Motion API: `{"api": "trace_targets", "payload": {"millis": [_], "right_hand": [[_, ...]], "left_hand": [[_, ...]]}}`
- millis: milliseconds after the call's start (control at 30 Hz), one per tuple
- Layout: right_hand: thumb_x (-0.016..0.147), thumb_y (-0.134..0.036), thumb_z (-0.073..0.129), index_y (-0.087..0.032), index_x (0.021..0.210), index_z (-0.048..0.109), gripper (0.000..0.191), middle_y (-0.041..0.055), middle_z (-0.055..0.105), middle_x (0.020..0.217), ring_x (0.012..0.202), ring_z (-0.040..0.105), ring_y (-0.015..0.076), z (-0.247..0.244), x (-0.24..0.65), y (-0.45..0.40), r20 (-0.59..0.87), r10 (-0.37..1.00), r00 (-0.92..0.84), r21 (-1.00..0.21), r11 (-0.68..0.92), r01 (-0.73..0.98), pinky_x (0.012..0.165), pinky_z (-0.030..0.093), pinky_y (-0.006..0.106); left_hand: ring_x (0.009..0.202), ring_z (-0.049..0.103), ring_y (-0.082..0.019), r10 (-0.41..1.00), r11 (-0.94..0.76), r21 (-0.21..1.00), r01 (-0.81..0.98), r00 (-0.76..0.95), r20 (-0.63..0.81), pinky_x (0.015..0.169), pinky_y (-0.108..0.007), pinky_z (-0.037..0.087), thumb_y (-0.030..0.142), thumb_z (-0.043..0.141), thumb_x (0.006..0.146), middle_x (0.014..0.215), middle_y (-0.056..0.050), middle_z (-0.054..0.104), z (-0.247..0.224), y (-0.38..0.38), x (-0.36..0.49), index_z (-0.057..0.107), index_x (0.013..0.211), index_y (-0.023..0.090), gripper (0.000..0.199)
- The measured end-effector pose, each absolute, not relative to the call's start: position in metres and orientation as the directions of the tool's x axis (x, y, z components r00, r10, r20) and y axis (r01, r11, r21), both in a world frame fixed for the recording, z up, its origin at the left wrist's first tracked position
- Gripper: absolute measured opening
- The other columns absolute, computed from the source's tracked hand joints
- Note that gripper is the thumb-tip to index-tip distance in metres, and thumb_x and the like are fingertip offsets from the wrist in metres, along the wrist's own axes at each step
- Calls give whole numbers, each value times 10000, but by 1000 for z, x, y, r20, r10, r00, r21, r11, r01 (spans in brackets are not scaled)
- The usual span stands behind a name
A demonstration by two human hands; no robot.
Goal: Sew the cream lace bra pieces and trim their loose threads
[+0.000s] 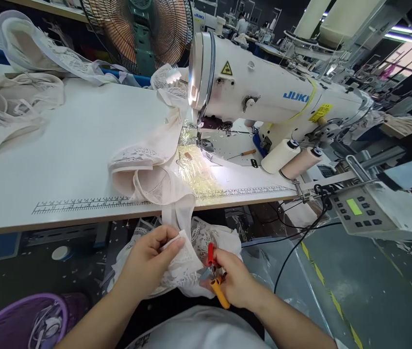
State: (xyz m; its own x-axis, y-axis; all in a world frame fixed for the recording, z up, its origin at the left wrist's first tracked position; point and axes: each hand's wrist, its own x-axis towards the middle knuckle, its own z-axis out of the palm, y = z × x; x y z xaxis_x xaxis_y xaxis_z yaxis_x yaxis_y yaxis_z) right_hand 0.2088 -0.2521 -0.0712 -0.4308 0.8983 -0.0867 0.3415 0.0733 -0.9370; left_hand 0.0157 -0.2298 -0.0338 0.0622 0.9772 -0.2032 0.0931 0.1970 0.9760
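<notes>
1. The left hand pinches the pale edge of a white lace garment between thumb and fingers, just below the table edge; pale straps run from that grip up over the edge to cupped lace pieces on the white table.

2. The right hand is closed around a cutting tool with red and orange handles, beside the garment; its fingers are partly hidden by the handles, and the blade is hard to make out.

3. More lace lies below, partly covered by both hands; a purple basket is cut off at lower left, a fan at the top.

4. "JUKI" reads in blue on the sewing machine, and again on a machine behind; a yellow warning triangle marks the head; the print on a yellow label is too small to read.

5. A printed ruler follows the table's front edge; two thread cones stand tilted near a control panel with a green display, its button markings illegible.
</notes>
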Motion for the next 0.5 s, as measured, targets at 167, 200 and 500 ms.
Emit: {"api": "trace_targets", "payload": {"millis": [167,200,500], "right_hand": [[603,-524,692,-189,657,418,436,-52,374,600,534,308,82,-68,209,-252,-275,851,-448,-957,-196,214,471,316,207],[582,-536,706,-187,670,432,452,-54,375,598,530,310,79,-67,208,-252,-305,827,-472,-952,-246,184,475,322,209],[606,-475,701,-186,630,419,405,-55,375,599,554,325,86,-76,204,-250,-268,853,-448,-958,-189,214,497,318,207]], "left_hand": [[465,404,-82,971,238,970,45,-21,-238,405,-172,329,369,649,661,540,43,491,-37,-233,6,576,617,184,204],[472,414,-82,968,249,968,27,-41,-248,412,-171,337,361,659,652,549,41,500,-37,-234,5,581,620,184,197],[456,474,-73,888,397,895,-205,-161,-431,418,-166,382,287,733,569,536,66,561,-26,-240,5,579,649,184,202]]}}
